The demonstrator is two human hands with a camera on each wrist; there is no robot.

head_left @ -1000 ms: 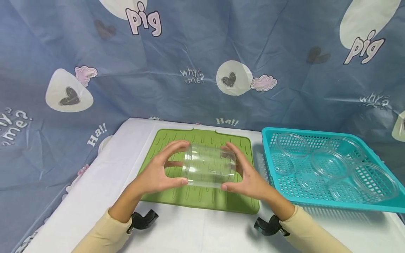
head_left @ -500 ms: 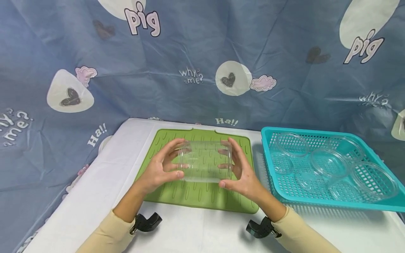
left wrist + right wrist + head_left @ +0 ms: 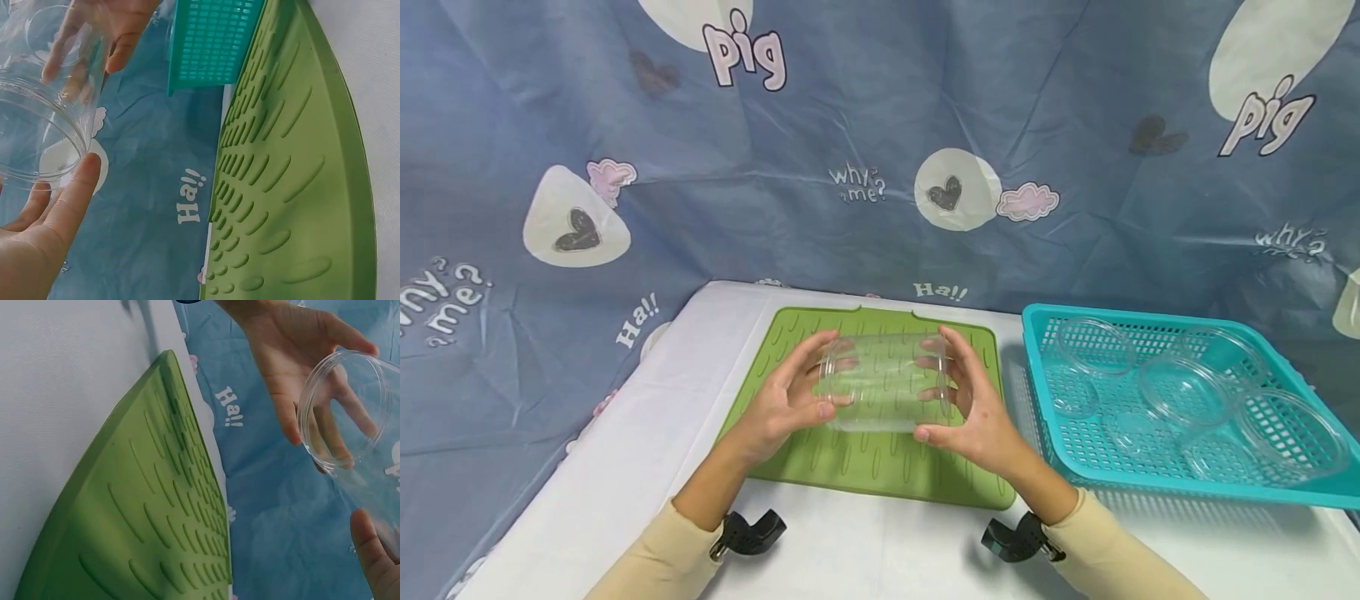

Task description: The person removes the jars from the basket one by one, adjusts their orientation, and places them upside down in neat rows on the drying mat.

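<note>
A clear plastic jar (image 3: 883,383) lies on its side in the air over the green ridged mat (image 3: 880,462). My left hand (image 3: 786,408) grips its left end, thumb in front and fingers behind, some of them showing through the plastic. At the other end my right hand (image 3: 981,417) holds it the same way. In the left wrist view the ringed rim of the jar (image 3: 47,115) faces the left hand (image 3: 44,237). The right wrist view shows the jar (image 3: 356,419) between the left hand's spread fingers and the right thumb (image 3: 375,550).
To the right of the mat stands a turquoise plastic basket (image 3: 1150,483) with several clear round containers (image 3: 1183,387) in it. A white cloth (image 3: 647,417) covers the table, and a blue printed curtain (image 3: 865,242) hangs behind.
Over the last second the jar has shifted slightly left and up, and its left end and right end have levelled. The right hand has moved left with it; both hands keep their hold.
</note>
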